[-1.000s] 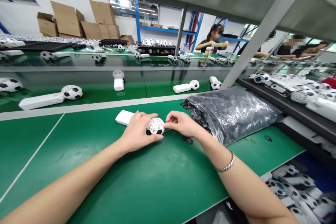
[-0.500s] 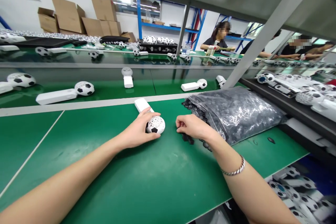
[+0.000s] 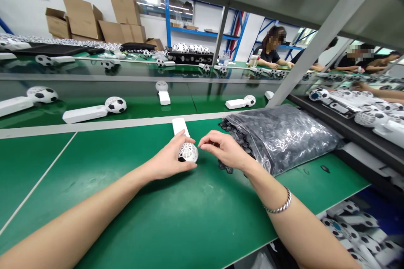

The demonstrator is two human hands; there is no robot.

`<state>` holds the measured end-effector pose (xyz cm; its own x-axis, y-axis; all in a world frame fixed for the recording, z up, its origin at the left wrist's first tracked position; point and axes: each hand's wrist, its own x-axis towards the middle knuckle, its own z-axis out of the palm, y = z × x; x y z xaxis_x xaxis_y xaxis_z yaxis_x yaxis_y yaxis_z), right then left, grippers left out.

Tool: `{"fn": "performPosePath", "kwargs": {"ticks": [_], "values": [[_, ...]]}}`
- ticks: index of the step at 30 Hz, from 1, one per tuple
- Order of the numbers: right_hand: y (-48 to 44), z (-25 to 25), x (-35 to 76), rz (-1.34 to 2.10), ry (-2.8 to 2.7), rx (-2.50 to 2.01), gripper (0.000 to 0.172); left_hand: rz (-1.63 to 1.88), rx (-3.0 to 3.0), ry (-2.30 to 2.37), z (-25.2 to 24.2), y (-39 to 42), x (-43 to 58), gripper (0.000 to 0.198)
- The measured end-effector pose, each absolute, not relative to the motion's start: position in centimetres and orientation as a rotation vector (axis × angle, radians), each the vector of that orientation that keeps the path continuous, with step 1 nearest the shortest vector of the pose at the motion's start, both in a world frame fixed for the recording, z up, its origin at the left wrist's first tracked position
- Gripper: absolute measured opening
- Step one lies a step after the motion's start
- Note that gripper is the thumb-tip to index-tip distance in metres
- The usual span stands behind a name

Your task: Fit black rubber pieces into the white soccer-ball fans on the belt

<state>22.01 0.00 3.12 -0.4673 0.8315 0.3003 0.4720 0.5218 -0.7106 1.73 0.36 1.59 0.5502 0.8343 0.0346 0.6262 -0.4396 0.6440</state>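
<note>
A white handheld fan point(image 3: 188, 152) with a football-patterned round head lies on the green worktop, its handle pointing away from me. My left hand point(image 3: 172, 155) is closed around the head, thumb on the near side and fingers on the far side. Just right of the fan, my right hand point(image 3: 222, 148) holds its thumb and forefinger in a pinch near the grille. Whatever sits between those fingertips is too small to make out. Beneath and beside the right hand, small black pieces point(image 3: 227, 169) spill from a clear plastic bag point(image 3: 287, 134).
Beyond a pale rail, a green conveyor carries more football fans point(image 3: 115, 104). A slanted metal post point(image 3: 309, 56) stands behind the bag. At right is a black tray point(image 3: 341, 111) of fans. Several people sit at the far line, and cardboard boxes point(image 3: 83, 17) stand at back left.
My right hand has moved left from the loose black pieces to the fan. The fan's handle has swung slightly right in my left hand. Fans on the near conveyor have shifted right.
</note>
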Motion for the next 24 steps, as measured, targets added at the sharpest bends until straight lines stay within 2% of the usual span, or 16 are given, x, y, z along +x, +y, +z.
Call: {"fn": "performPosePath", "kwargs": {"ticks": [6, 13, 17, 21, 24], "values": [[-0.4, 3.5, 22.0, 0.912, -2.238, -1.085, 0.025, 0.523, 2.223, 1.190, 1.2, 0.6, 1.5, 0.051], [-0.3, 3.0, 21.7, 1.010, -2.066, -1.104, 0.016, 0.525, 2.198, 1.181, 1.1, 1.1, 1.0, 0.053], [-0.5, 2.6, 21.2, 0.789, -2.070, -1.069, 0.012, 0.536, 2.193, 1.165, 1.2, 1.0, 1.1, 0.050], [-0.6, 2.2, 20.6, 0.946, -2.044, -1.040, 0.010, 0.536, 2.180, 1.160, 1.3, 0.9, 1.1, 0.052], [-0.6, 1.7, 20.2, 0.938, -2.044, -1.027, 0.007, 0.547, 2.184, 1.154, 1.2, 1.0, 1.1, 0.052]]}}
